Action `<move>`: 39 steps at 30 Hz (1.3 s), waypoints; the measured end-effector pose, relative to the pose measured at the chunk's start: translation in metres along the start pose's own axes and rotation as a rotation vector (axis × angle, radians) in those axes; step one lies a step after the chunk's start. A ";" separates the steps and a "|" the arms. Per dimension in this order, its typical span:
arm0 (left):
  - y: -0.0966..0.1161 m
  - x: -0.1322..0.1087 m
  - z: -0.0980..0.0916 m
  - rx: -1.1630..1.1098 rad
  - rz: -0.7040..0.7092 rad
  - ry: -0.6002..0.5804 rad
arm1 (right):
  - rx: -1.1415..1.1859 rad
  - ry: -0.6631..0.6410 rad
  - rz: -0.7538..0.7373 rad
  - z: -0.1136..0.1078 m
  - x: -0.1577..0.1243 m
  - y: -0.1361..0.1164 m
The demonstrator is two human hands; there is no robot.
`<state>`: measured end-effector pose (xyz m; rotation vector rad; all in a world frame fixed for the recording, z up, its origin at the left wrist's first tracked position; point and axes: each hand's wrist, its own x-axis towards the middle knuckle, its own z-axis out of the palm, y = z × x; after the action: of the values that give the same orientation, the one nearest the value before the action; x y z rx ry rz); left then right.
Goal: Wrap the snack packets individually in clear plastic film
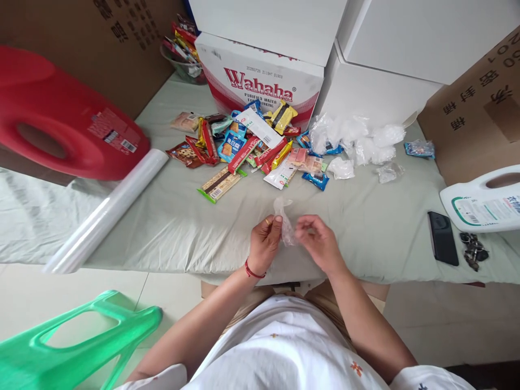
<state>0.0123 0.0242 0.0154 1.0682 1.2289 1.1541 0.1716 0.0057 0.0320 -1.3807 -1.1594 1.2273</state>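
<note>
My left hand (266, 242) pinches a small clear plastic bag (287, 226) between thumb and fingers, just above the front part of the cloth-covered table. Close by on the right is my right hand (320, 244), its fingers loosely bent and slightly blurred, with a gap at the thumb. Its fingertips are beside the bag's edge; whether they touch it I cannot tell. Beyond both hands lies a pile of wrapped snacks (244, 143), with a cracker bar pack (222, 184) at its near left. Several crumpled clear plastic bags (357, 135) are heaped to its right.
A red jug (73, 119) and a plastic film roll (109, 208) are on the left, above a green stool (81, 341). Behind stands a Wahaba-style carton (260, 81) by a snack bowl (187, 67). A phone (442, 237), keys (474, 250) and white jug (483, 203) lie right.
</note>
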 end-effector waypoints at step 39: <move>0.017 -0.014 -0.002 -0.579 -0.241 0.006 | -0.437 0.102 -0.476 0.016 -0.020 0.002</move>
<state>0.0093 0.0127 0.0339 0.4700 0.9104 1.2176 0.1542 -0.0140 0.0310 -1.3448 -1.6306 0.5792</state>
